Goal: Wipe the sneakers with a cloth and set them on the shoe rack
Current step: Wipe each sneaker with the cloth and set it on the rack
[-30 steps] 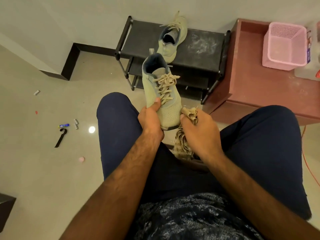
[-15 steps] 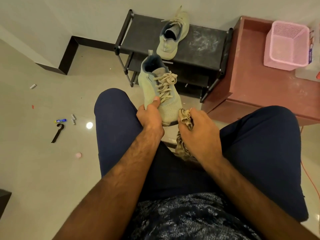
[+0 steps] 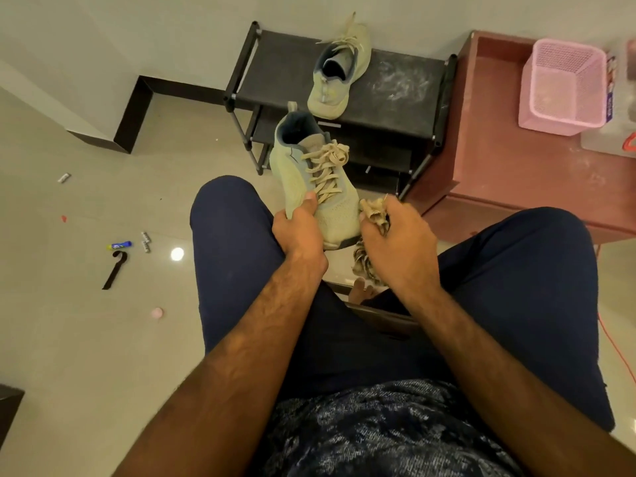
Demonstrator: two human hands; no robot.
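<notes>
Over lap: left hand (image 3: 298, 232) gripping sneaker (image 3: 318, 187) toe, right hand (image 3: 395, 241) bunching cloth (image 3: 374, 211) beside it; best wiping mesh firmly, sneaker steadied.

Location was a home interior: glossy beige floor (image 3: 86, 339), plain white wall (image 3: 137, 29), black tube-framed shoe rack (image 3: 395, 108) stood against it, pink plastic mesh basket (image 3: 564, 108) sat on a reddish-brown tabletop (image 3: 499, 166).

Stray clutter to either side

A pink plastic mesh basket (image 3: 561, 87) stands on a reddish-brown wooden cabinet (image 3: 499, 160); on the beige tiled floor (image 3: 69, 339) lie a blue-and-yellow tube (image 3: 119, 245), a black hooked strip (image 3: 115, 270), perhaps a strap, and a small pink disc (image 3: 157, 313).
</notes>
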